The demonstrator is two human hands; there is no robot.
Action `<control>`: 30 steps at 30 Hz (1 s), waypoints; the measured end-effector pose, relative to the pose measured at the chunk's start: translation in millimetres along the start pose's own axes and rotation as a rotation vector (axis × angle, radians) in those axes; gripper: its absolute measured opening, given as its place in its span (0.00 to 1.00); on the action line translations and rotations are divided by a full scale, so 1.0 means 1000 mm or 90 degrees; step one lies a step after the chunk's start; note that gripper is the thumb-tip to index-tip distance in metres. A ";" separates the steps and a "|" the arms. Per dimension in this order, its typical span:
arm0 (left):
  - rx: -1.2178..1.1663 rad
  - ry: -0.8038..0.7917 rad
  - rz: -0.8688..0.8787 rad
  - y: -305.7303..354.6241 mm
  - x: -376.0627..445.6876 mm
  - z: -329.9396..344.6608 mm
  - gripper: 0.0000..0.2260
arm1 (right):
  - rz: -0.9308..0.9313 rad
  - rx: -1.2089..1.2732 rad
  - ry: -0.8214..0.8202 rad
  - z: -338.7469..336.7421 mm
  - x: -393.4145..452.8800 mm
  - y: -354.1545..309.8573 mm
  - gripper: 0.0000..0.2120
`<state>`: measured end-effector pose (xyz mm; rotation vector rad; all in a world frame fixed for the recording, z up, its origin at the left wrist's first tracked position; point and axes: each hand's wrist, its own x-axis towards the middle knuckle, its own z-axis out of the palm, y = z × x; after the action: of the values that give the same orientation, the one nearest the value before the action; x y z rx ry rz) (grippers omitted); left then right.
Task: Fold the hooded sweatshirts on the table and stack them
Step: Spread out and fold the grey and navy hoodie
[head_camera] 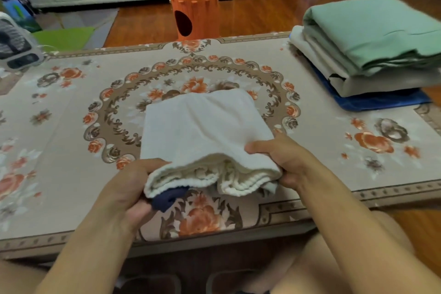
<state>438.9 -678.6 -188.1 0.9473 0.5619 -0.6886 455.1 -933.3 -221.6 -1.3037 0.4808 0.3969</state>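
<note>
Head view: both hands clamp the near corners of a folded white sweatshirt (202,131), soft and ribbed at its hem, left hand (133,188) and right hand (284,160) each curled around an edge. It lies mid-table (71,174) on a floral cloth; a folded stack (372,50), green on top, sits far right, wooden floor (262,7) beyond.

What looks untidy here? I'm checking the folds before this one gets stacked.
A bit of dark navy fabric pokes out under the folded white sweatshirt by the left hand. The stack at far right overhangs the table edge.
</note>
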 end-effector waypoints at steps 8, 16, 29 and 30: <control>0.128 -0.133 0.107 0.040 0.015 0.083 0.15 | -0.197 -0.072 0.066 -0.067 -0.024 -0.104 0.19; 0.224 -0.289 0.336 0.126 0.047 0.321 0.13 | -0.388 -0.080 0.187 -0.186 -0.045 -0.312 0.19; 0.257 -0.220 0.159 -0.009 0.259 0.433 0.28 | -0.103 -0.442 0.514 -0.394 0.073 -0.279 0.14; 0.259 -0.235 0.175 -0.005 0.253 0.437 0.25 | -0.168 -0.405 0.523 -0.395 0.072 -0.281 0.14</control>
<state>660.1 -1131.3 -160.6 1.2125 -0.0421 -0.7182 620.6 -1379.6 -107.4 -2.1221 0.8924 -0.2659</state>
